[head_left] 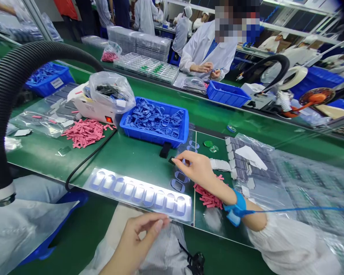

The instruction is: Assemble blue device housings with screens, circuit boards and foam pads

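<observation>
**A:** Centre right of the frame, the right hand (196, 170) had thumb and forefinger pinched together, clamped on a small dark flat piece (171, 160) at the fingertips!

**B:** Where was that piece, exactly?

**A:** Mid-frame, just off the lower right corner of a blue plastic bin (151, 137) heaped with blue rubbery loop-shaped frames (156, 120), and just above some oval frames with dark centres (180, 179) lying on a clear sheet.

**B:** And the left hand (137, 244)?

**A:** Bottom centre, thumb and fingers apart, nothing visible in them, near the lower edge of a clear moulded plastic tray (140, 194) with a row of rounded recesses.

**B:** A blue wrist strap (237, 206) circled the right wrist, its thin blue cord running off the right edge. A heap of pink rubbery strips (208, 196) lay under that forearm on the green bench mat (132, 160).

**A:** Across the bench, top centre, a co-worker in a white coat (209, 49) held something small in both hands!
</observation>
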A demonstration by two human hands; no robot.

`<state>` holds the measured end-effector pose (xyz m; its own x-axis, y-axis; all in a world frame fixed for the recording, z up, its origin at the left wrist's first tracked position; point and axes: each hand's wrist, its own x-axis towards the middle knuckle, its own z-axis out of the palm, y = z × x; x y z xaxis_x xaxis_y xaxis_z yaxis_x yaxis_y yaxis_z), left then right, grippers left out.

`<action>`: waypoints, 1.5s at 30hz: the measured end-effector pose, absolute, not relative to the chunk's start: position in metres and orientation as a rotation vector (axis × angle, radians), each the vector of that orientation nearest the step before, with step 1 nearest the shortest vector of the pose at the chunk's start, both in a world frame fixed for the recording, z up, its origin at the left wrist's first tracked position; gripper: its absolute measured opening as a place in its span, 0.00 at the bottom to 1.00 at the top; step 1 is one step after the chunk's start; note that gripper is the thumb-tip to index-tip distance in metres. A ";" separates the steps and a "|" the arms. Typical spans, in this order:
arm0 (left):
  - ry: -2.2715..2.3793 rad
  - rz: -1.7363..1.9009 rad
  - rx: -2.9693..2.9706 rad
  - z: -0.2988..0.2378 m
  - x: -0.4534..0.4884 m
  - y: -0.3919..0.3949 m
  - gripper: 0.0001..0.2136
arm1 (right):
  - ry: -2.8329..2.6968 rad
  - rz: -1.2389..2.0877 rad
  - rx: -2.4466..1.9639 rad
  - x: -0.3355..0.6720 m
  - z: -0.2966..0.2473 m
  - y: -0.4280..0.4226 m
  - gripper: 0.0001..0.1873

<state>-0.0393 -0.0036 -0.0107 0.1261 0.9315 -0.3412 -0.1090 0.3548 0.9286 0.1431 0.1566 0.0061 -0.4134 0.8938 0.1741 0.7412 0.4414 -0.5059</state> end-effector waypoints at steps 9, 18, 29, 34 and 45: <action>0.573 0.680 0.662 0.009 -0.019 0.039 0.21 | -2.137 1.282 -0.889 0.167 0.055 0.068 0.03; 0.645 0.880 0.577 0.012 0.003 0.026 0.15 | -1.920 0.471 -1.021 0.176 0.041 0.028 0.11; 0.658 0.863 0.604 0.018 0.007 0.022 0.13 | -1.872 0.466 -1.066 0.181 0.041 0.026 0.14; 0.674 0.851 0.638 0.018 0.007 0.019 0.13 | -1.866 0.455 -1.064 0.182 0.042 0.026 0.14; 0.797 0.855 0.766 0.019 0.006 0.017 0.12 | -1.872 0.584 -1.063 0.184 0.036 0.026 0.10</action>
<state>0.0057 0.0169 0.0189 0.4210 0.8613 -0.2843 -0.3442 0.4417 0.8285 0.1843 0.0264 0.0360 -0.2467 0.8519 0.4619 0.4384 0.5232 -0.7308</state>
